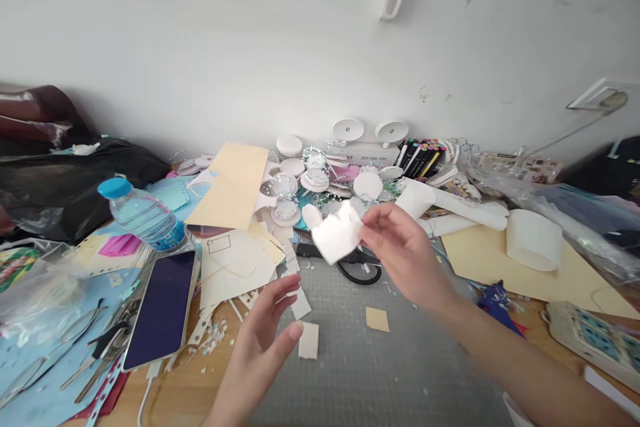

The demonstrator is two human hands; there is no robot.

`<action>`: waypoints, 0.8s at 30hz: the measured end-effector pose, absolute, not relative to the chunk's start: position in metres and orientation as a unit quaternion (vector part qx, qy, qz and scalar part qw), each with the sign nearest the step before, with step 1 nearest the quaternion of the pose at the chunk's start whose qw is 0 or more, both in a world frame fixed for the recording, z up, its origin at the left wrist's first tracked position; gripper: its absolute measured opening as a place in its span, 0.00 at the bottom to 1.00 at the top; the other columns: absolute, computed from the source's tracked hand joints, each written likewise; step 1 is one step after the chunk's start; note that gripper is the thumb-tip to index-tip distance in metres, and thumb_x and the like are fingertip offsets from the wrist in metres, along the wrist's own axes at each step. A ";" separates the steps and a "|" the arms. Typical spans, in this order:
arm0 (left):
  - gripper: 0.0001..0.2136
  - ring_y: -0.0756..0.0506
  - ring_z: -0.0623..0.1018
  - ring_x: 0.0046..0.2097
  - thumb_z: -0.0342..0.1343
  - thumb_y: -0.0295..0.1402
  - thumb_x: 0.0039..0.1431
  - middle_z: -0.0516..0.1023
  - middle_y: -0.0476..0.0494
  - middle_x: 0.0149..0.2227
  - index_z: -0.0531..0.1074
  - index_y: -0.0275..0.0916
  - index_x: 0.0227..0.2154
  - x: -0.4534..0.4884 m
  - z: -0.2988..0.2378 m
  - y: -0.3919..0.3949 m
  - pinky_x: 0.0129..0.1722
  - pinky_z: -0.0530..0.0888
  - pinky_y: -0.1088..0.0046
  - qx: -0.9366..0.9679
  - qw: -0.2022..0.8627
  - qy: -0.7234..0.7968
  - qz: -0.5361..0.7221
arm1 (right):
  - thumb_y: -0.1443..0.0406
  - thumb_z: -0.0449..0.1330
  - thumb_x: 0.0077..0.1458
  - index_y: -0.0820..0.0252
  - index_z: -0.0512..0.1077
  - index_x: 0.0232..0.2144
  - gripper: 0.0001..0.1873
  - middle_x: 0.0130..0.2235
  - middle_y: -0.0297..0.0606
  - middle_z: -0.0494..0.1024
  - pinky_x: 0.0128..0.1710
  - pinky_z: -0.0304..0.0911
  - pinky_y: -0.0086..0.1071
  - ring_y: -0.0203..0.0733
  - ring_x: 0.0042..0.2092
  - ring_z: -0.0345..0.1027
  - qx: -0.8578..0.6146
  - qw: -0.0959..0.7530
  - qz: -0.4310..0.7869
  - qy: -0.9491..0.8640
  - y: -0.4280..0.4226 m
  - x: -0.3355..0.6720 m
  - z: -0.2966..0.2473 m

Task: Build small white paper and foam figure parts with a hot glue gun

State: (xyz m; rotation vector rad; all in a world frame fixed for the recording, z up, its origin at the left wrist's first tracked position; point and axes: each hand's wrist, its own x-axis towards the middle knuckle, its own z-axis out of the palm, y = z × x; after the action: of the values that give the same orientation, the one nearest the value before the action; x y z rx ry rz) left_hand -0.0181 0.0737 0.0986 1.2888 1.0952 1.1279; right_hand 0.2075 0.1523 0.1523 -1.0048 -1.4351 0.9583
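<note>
Held up over the grey cutting mat is a small white piece, soft-looking with a ragged top edge; paper or foam, I cannot tell. My right hand pinches it at its right edge. My left hand is lower and to the left, fingers apart and holding nothing. Close to its thumb lies a white rectangular piece on the mat. A small tan square rests farther right. Behind the held piece, a black-handled tool with a loop handle is partly hidden.
A water bottle and a phone with a cable stand left. White discs with beads pile up by the wall, beside several markers. White rolls lie on tan card at right, near a power strip.
</note>
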 end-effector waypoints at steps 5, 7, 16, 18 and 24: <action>0.22 0.44 0.79 0.37 0.63 0.50 0.52 0.80 0.41 0.36 0.75 0.37 0.43 0.016 0.113 0.075 0.38 0.77 0.70 0.477 0.609 0.412 0.481 | 0.58 0.63 0.56 0.53 0.68 0.32 0.08 0.31 0.32 0.73 0.30 0.70 0.27 0.36 0.32 0.71 -0.448 0.526 0.428 -0.583 0.091 0.200 0.147; 0.15 0.50 0.73 0.27 0.62 0.46 0.54 0.75 0.48 0.24 0.75 0.37 0.29 0.023 0.115 0.073 0.27 0.72 0.77 0.478 0.599 0.439 0.468 | 0.58 0.62 0.57 0.53 0.69 0.32 0.08 0.32 0.33 0.76 0.32 0.72 0.29 0.38 0.34 0.74 -0.484 0.523 0.397 -0.578 0.074 0.209 0.136; 0.13 0.51 0.69 0.28 0.56 0.41 0.59 0.73 0.49 0.26 0.75 0.35 0.30 0.025 0.084 0.056 0.27 0.68 0.79 0.571 0.598 0.456 0.329 | 0.61 0.57 0.61 0.53 0.70 0.43 0.09 0.44 0.41 0.77 0.47 0.70 0.43 0.47 0.46 0.72 -0.619 0.414 0.179 -0.643 0.034 0.266 0.046; 0.15 0.50 0.70 0.29 0.51 0.40 0.62 0.75 0.47 0.29 0.77 0.34 0.34 0.033 0.074 0.051 0.28 0.69 0.78 0.636 0.564 0.450 0.272 | 0.62 0.58 0.59 0.54 0.70 0.48 0.14 0.51 0.44 0.74 0.51 0.67 0.48 0.52 0.52 0.68 -0.603 0.332 0.129 -0.714 0.033 0.266 0.028; 0.13 0.48 0.71 0.27 0.53 0.33 0.61 0.74 0.50 0.25 0.77 0.39 0.45 0.049 0.062 0.053 0.30 0.69 0.74 0.741 0.428 0.482 0.190 | 0.64 0.55 0.62 0.57 0.72 0.42 0.08 0.47 0.45 0.73 0.48 0.67 0.49 0.51 0.49 0.68 -0.594 0.338 0.066 -0.727 0.037 0.260 0.005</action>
State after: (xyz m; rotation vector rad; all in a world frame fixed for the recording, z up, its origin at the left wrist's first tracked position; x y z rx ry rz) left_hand 0.0486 0.0533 0.0617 1.8504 1.2030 0.4734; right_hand 0.2605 0.0369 0.0050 -1.5470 -1.8956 0.1732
